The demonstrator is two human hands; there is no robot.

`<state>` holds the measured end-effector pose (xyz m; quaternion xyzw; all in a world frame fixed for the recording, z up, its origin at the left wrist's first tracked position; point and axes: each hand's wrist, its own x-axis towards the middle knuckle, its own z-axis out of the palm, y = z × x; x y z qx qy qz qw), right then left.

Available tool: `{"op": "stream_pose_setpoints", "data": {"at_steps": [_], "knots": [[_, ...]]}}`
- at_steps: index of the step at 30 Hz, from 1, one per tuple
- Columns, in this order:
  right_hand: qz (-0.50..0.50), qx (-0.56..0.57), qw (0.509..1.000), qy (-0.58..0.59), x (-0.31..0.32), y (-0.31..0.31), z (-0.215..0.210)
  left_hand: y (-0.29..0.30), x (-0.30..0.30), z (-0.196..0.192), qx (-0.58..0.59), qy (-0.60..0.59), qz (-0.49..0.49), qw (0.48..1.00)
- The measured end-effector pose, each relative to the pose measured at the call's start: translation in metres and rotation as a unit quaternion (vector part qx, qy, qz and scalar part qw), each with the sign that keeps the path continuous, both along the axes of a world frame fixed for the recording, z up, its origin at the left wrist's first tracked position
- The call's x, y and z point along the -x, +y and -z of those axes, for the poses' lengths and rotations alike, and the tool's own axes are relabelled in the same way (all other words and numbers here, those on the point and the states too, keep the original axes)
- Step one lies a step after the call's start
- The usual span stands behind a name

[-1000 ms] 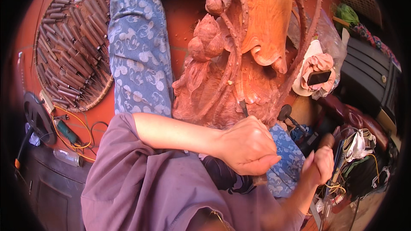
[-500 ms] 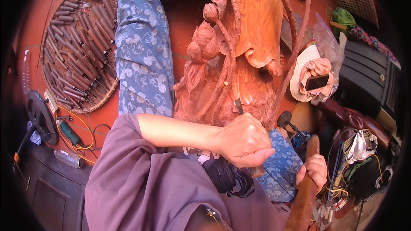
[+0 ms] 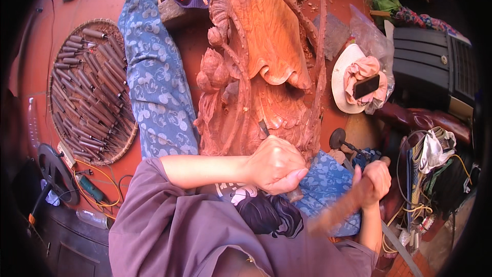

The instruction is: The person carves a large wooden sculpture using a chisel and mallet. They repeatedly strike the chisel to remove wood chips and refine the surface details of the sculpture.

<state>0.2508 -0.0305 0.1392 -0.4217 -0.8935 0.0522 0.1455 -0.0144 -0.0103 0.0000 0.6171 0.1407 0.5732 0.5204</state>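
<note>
My left hand (image 3: 277,166) is wrapped round a wood-carving chisel (image 3: 294,195). The butt of its handle sticks out below my fist, and the dark blade points up at the base of a reddish wood carving (image 3: 274,36). The carving has smooth draped folds, a lotus bud (image 3: 211,69) and twisting stems, and stands between my legs. Off to the right, my right hand (image 3: 376,179) grips a wooden mallet (image 3: 341,206) like a club. Its near end, smeared by motion, is tilted down to the left, apart from the chisel handle.
At left lies a round woven tray (image 3: 134,141) full of wooden-handled chisels. A green power tool (image 3: 90,189) with an orange cord sits below it. On the right are a hat (image 3: 342,84) with a phone (image 3: 366,87) on it, a dark cabinet (image 3: 420,56) and tangled cables (image 3: 410,208).
My right hand has raised and swung the mallet so its near end now points left toward the chisel. My left hand keeps its grip. The whole view has shifted.
</note>
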Motion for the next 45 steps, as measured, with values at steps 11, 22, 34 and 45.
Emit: {"op": "stream_pose_setpoints", "data": {"at_steps": [11, 22, 34, 45], "knots": [[-0.03, 0.012, 0.998, 0.062, -0.003, 0.003, 0.009, 0.004, -0.003, 0.001, -0.012, 0.058, 0.003, 0.998], [0.021, 0.031, 0.999, 0.02, 0.006, 0.008, -0.008, -0.019, 0.002, -0.036, -0.112, -0.004, 0.028, 0.993], [-0.002, 0.07, 0.982, -0.177, 0.021, 0.034, -0.017, -0.011, 0.007, -0.027, -0.012, -0.031, 0.069, 0.997], [-0.006, 0.094, 0.994, -0.061, 0.027, 0.048, -0.016, -0.002, 0.01, -0.023, 0.098, -0.093, 0.015, 0.991]]}}
